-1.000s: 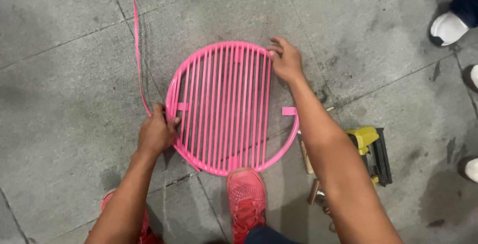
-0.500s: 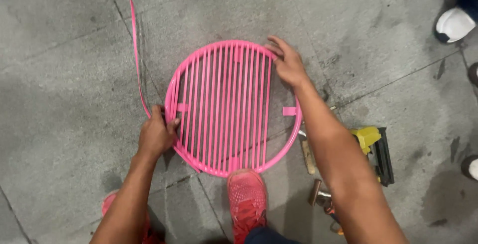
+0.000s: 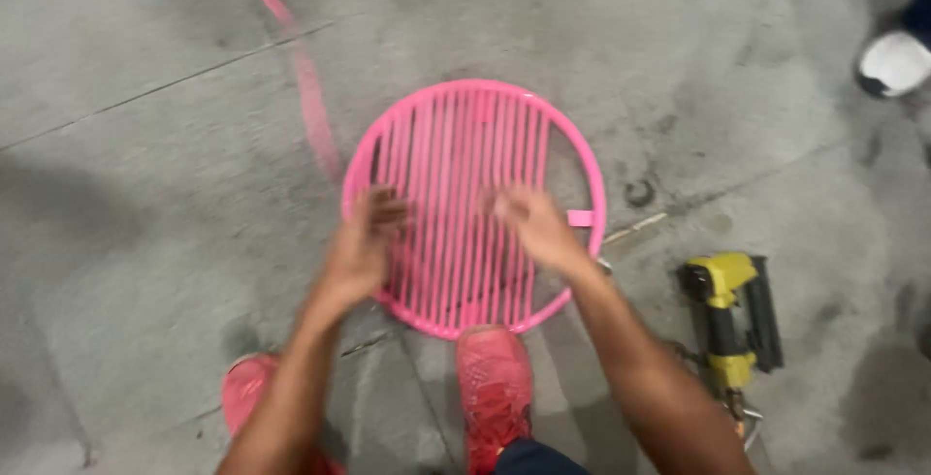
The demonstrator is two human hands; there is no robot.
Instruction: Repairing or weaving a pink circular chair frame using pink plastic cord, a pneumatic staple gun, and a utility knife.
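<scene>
Both hands off rim since half a second ago. Left hand (image 3: 364, 242) and right hand (image 3: 531, 225) now over pink round slatted frame (image 3: 475, 97), blurred; grip state: cannot tell. Frame flat on concrete floor (image 3: 145, 194), beneath palms. Yellow nail gun (image 3: 729, 312) right of right forearm. Pink cord (image 3: 308, 87) trails beyond left hand.

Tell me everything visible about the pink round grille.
The grille is a bright pink ring filled with parallel bars; it looks like painted metal or plastic. It lies flat on the grey floor, with a small tab on its right edge. Both blurred hands, left and right, are over its bars. A red shoe meets its near rim.
</scene>
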